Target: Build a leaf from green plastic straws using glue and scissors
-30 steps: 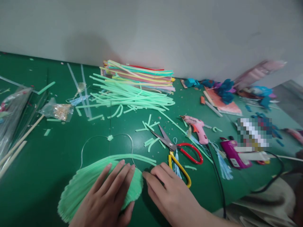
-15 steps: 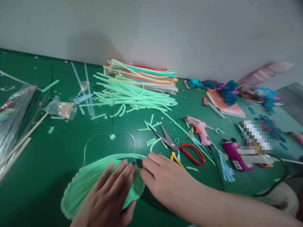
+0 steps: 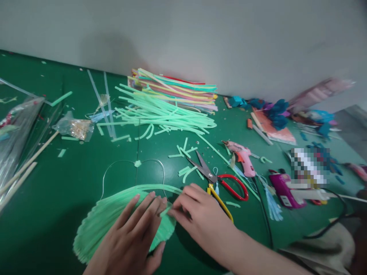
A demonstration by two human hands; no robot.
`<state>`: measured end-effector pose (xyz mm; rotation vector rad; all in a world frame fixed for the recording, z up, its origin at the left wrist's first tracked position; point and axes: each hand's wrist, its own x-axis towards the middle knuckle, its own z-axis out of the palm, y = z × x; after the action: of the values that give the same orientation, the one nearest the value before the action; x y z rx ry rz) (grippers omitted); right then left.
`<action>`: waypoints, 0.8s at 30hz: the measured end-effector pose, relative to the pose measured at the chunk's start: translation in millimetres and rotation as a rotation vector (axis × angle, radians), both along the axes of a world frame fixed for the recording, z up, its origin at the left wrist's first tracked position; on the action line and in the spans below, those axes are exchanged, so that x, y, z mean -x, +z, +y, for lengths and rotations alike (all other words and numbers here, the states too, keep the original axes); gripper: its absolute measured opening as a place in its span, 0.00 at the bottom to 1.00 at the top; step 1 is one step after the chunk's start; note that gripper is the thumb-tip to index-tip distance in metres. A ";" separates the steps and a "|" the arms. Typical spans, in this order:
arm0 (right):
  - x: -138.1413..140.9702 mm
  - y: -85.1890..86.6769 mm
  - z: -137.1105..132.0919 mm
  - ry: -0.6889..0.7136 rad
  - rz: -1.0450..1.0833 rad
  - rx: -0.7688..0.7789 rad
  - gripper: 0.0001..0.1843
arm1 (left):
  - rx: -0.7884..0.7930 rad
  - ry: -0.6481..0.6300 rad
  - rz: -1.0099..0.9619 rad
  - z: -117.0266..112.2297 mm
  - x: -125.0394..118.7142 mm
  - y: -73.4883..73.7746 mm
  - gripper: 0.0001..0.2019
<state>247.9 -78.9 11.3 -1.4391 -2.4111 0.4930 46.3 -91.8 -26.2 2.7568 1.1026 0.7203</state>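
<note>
A fan-shaped piece of mint-green pipe cleaners [image 3: 96,225] lies at the bottom, its rows packed side by side on a wire frame [image 3: 103,175] whose two loops stick out beyond the far edge. My left hand [image 3: 134,233] rests flat across this piece with fingers stretched out, covering its middle. At the right edge, my right hand [image 3: 197,214] pinches a green pipe cleaner [image 3: 163,187] that runs along the top of the piece. Its exact grip is partly hidden behind the fingers. Scissors [image 3: 210,176] with red and yellow handles lie open just beyond my right hand.
Behind lies a heap of green pipe cleaners [image 3: 169,114] beside a coloured bundle [image 3: 183,89]. A pink glue gun [image 3: 243,158], a purple device [image 3: 282,189] and a blue tassel [image 3: 271,202] are at right. Wooden sticks [image 3: 31,162] and a small bag [image 3: 77,128] lie left.
My right hand has drawn its fingertips together in a pinch at the right edge of the piece, uncovering more of the yellow scissor handle. My left hand stays nearly still.
</note>
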 end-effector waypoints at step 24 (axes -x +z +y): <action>10.0 -19.8 -19.9 -0.335 0.260 0.060 0.07 | -0.023 -0.024 0.012 0.0 2.5 -5.2 0.20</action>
<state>237.9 -98.7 -8.5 -1.6481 -1.9219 0.6290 43.8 -91.8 -31.3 2.7921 1.0689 0.7184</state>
